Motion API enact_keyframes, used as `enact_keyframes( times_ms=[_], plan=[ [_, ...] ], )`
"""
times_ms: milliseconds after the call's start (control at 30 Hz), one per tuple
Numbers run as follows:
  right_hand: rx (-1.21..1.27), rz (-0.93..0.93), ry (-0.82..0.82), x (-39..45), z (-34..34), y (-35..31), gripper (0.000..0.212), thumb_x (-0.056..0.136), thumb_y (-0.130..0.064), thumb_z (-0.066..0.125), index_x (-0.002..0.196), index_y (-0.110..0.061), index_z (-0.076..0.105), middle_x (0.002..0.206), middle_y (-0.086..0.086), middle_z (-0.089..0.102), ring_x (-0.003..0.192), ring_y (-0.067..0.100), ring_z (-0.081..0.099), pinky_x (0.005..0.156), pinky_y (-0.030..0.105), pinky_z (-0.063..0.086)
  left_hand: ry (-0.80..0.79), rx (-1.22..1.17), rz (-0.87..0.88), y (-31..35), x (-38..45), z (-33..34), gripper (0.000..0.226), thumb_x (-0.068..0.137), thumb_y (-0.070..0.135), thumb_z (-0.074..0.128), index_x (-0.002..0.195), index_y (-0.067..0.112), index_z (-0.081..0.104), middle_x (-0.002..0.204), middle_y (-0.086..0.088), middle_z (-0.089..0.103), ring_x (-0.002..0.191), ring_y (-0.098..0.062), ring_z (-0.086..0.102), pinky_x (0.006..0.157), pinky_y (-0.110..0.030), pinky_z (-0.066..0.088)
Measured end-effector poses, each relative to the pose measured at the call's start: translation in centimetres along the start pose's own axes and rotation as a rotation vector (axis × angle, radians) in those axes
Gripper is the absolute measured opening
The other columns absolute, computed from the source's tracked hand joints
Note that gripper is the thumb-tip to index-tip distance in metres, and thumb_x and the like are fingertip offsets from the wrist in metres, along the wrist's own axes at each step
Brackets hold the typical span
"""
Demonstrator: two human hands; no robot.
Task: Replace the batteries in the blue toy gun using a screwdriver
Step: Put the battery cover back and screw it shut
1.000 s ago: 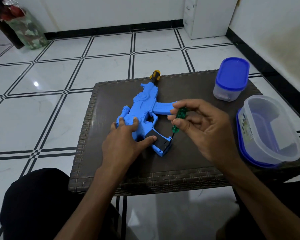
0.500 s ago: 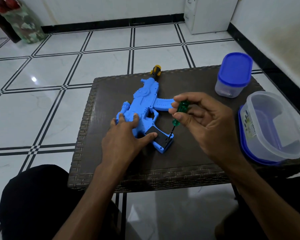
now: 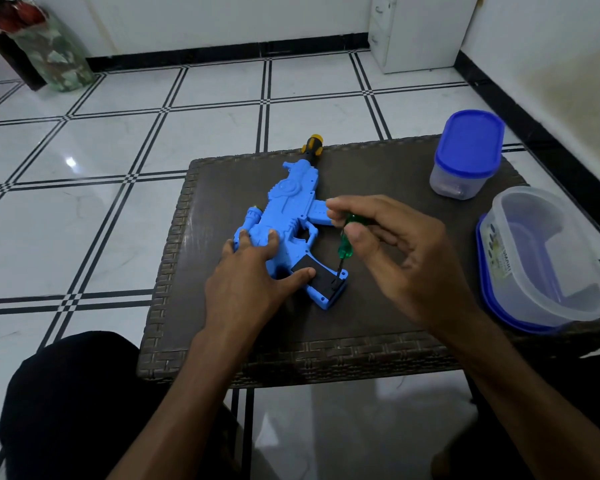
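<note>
We see the blue toy gun [image 3: 284,216] lying flat on the dark woven counter [image 3: 378,174], muzzle pointing away from us and handle toward us. The left hand [image 3: 250,285] rests on it with fingers spread and straight; its thumb lies on the black battery cover [image 3: 317,273] in the handle. The right hand [image 3: 402,251] pinches the green screwdriver [image 3: 346,239] between thumb and fingers, so that grip is closed round the tool's handle. The shaft slants down, with its tip at the lower right corner of the cover; we cannot tell whether it sits in a screw. An orange-and-black tip [image 3: 311,147] shows beyond the gun's muzzle. At the right of the counter stand 2 plastic containers: a small one with a blue lid [image 3: 466,155], and a larger clear one [image 3: 544,261] resting on a blue lid, well apart from the gun.
</note>
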State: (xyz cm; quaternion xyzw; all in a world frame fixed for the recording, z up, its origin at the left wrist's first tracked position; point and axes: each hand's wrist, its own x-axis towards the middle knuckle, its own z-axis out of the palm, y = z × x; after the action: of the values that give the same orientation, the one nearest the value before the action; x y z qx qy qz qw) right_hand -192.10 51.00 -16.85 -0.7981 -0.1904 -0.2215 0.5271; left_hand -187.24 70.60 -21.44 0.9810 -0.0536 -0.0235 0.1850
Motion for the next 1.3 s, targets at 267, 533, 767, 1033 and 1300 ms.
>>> enact_keyframes(
  times_ms=[267, 533, 767, 1033, 1300],
  plan=[
    [-0.035, -0.029, -0.055, 0.23, -0.3, -0.01, 0.027, 0.093, -0.004, 0.063, 0.12, -0.006, 0.067, 0.105, 0.005, 0.068, 0.099, 0.017, 0.068, 0.084, 0.036, 0.057, 0.0, -0.003, 0.005, 0.09, 0.07, -0.03, 0.081, 0.069, 0.078, 0.057, 0.14, 0.04, 0.043, 0.158, -0.006, 0.026, 0.145, -0.024, 0.023, 0.098, -0.045, 0.044],
    [-0.17, -0.091, -0.145, 0.34, 0.16, -0.36, 0.03, 0.098, -0.009, 0.054, 0.126, -0.004, 0.062, 0.121, 0.005, 0.063, 0.114, 0.012, 0.06, 0.096, 0.021, 0.046, 0.004, 0.002, 0.013, 0.0, 0.05, 0.03, 0.079, 0.068, 0.078, 0.056, 0.137, 0.041, 0.044, 0.157, -0.005, 0.027, 0.143, -0.024, 0.025, 0.094, -0.043, 0.045],
    [-0.155, -0.082, -0.118, 0.53, -0.1, -0.28, 0.025, 0.095, -0.009, 0.062, 0.118, -0.007, 0.068, 0.099, 0.003, 0.066, 0.092, 0.014, 0.064, 0.08, 0.032, 0.053, 0.003, 0.003, 0.009, 0.03, 0.04, 0.04, 0.081, 0.069, 0.078, 0.056, 0.139, 0.04, 0.043, 0.158, -0.006, 0.027, 0.144, -0.024, 0.024, 0.096, -0.045, 0.044],
    [-0.048, -0.059, -0.199, 0.42, -0.18, -0.56, 0.034, 0.097, 0.004, 0.051, 0.129, -0.001, 0.06, 0.119, 0.007, 0.068, 0.113, 0.014, 0.063, 0.099, 0.024, 0.046, 0.007, -0.01, 0.006, 0.08, -0.03, 0.05, 0.081, 0.069, 0.077, 0.057, 0.139, 0.041, 0.043, 0.158, -0.004, 0.026, 0.144, -0.022, 0.023, 0.096, -0.043, 0.044],
    [-0.284, -0.094, -0.166, 0.42, 0.0, -0.53, 0.028, 0.096, -0.021, 0.062, 0.121, -0.011, 0.066, 0.104, 0.004, 0.062, 0.094, 0.017, 0.059, 0.083, 0.03, 0.048, 0.012, -0.003, 0.02, -0.01, 0.04, 0.15, 0.08, 0.07, 0.077, 0.057, 0.139, 0.04, 0.043, 0.156, -0.004, 0.029, 0.142, -0.023, 0.027, 0.094, -0.043, 0.046]
  ],
)
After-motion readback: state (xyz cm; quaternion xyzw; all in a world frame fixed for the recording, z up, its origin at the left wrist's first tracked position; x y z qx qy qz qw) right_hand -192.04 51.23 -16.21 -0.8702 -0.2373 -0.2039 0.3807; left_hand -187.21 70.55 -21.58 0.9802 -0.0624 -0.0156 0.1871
